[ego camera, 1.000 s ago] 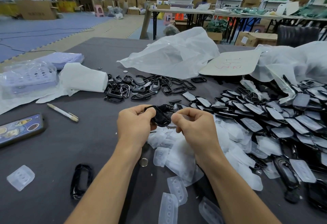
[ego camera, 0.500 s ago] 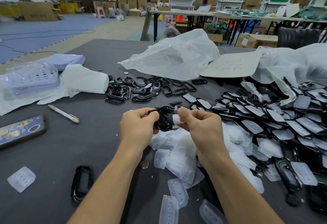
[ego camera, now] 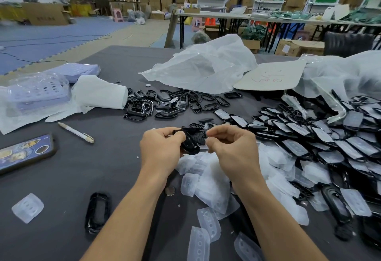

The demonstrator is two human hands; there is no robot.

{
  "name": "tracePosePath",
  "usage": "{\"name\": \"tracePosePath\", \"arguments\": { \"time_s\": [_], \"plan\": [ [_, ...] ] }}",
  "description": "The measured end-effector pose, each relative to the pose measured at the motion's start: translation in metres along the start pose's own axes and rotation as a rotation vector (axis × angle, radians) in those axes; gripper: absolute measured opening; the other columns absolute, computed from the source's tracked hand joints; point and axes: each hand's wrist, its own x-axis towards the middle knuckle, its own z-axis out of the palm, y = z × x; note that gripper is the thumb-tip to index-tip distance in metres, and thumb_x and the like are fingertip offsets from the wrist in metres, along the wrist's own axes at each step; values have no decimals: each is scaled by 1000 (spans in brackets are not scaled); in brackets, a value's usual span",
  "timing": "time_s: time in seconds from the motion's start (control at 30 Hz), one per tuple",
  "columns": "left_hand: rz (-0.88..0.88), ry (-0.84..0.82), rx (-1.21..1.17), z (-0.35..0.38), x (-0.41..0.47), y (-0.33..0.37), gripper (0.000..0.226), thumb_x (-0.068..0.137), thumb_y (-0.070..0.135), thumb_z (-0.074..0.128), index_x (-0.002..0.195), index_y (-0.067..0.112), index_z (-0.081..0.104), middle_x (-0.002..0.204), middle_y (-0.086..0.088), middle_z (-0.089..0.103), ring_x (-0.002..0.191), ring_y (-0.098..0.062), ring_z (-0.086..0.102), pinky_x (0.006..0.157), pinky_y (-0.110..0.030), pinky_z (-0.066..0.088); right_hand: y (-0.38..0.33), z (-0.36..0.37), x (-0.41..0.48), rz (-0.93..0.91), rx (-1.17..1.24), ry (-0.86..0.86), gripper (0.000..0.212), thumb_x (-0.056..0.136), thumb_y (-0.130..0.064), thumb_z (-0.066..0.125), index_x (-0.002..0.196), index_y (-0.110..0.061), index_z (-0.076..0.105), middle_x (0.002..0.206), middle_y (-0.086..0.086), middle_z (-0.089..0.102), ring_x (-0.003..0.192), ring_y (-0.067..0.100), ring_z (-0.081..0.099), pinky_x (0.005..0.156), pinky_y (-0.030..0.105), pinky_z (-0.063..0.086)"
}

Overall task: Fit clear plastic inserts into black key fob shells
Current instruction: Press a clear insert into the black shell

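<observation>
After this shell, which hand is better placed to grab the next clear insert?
Right, probably. The pile of clear inserts lies directly beneath the right hand, which only pinches the edge of the black shell. The left hand grips the shell and sits farther from the pile.

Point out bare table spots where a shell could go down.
Free: table between pen, phone and left hand; also between phone and lone black shell. Crowded: clear inserts under the wrists, shell heap on the right.
</observation>
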Motion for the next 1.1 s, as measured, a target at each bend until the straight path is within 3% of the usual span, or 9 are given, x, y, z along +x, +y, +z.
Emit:
{"name": "tracePosePath", "arguments": {
  "time_s": [0.1, 0.2, 0.3, 0.47, 0.57, 0.73, 0.9, 1.0, 1.1],
  "plan": [
    [-64, 143, -77, -9, 4, 3, 25, 74, 15, 70, 65, 36, 80, 61, 0, 75, 57, -24, 75, 63, -37, 63, 2, -1, 3, -45, -129, 6, 26, 85, -1, 74, 76, -24, 77, 71, -10, 75, 65, 5, 69, 64, 17, 54],
    [-134, 356, -168, -22, 10, 6, 22, 79, 11, 69, 60, 20, 76, 48, 2, 67, 39, -14, 63, 52, -25, 49, -2, 8, 6, -102, -234, -38, 25, 89, -4, 71, 79, -25, 79, 71, -13, 74, 66, 5, 68, 64, 20, 56],
    [-155, 521, -298, -31, 13, 11, 21, 81, 9, 68, 64, 20, 70, 42, 5, 62, 38, -15, 59, 52, -24, 45, -8, 34, 18, -156, -450, -173, 27, 91, -6, 63, 90, -24, 82, 72, -14, 73, 61, 3, 60, 64, 21, 49],
    [-159, 587, -422, -37, 16, 15, 24, 85, 10, 67, 64, 21, 67, 40, 6, 59, 37, -11, 56, 54, -29, 42, -18, 80, 47, -333, -903, -423, 41, 83, -5, 66, 115, -27, 78, 111, 5, 77, 111, 26, 64, 103, 32, 45],
    [-172, 571, -450, -37, 16, 15, 24, 86, 9, 67, 65, 20, 68, 40, 6, 59, 40, -13, 56, 58, -29, 43, -18, 95, 55, -372, -1062, -506, 42, 79, 0, 64, 107, -27, 79, 101, 5, 77, 106, 29, 67, 97, 34, 46],
    [-198, 544, -485, -38, 15, 14, 18, 85, 8, 68, 70, 17, 70, 42, 7, 61, 37, -10, 56, 61, -29, 46, -17, 92, 57, -317, -1022, -428, 35, 72, 8, 56, 84, -17, 77, 79, 11, 75, 84, 35, 69, 71, 31, 45],
    [-202, 524, -502, -37, 16, 13, 15, 85, 8, 69, 73, 16, 70, 41, 6, 59, 37, -11, 56, 64, -30, 46, -20, 69, 39, -274, -744, -213, 16, 85, -15, 71, 74, -26, 71, 73, -9, 71, 79, 19, 67, 79, 31, 53],
    [-213, 473, -477, -35, 16, 10, 16, 86, 7, 68, 72, 15, 70, 42, 5, 60, 36, -10, 55, 56, -26, 45, -20, 46, 23, -141, -569, -112, 19, 84, -19, 74, 70, -26, 64, 65, -10, 67, 66, 8, 64, 68, 27, 53],
    [-210, 301, -413, -27, 13, 8, 19, 89, 1, 67, 73, 12, 71, 48, 2, 64, 35, -10, 52, 40, -20, 42, -16, 20, 5, 26, -229, -96, 15, 83, -10, 78, 79, -22, 69, 64, -4, 70, 53, 8, 59, 55, 21, 50]
  ]
}}
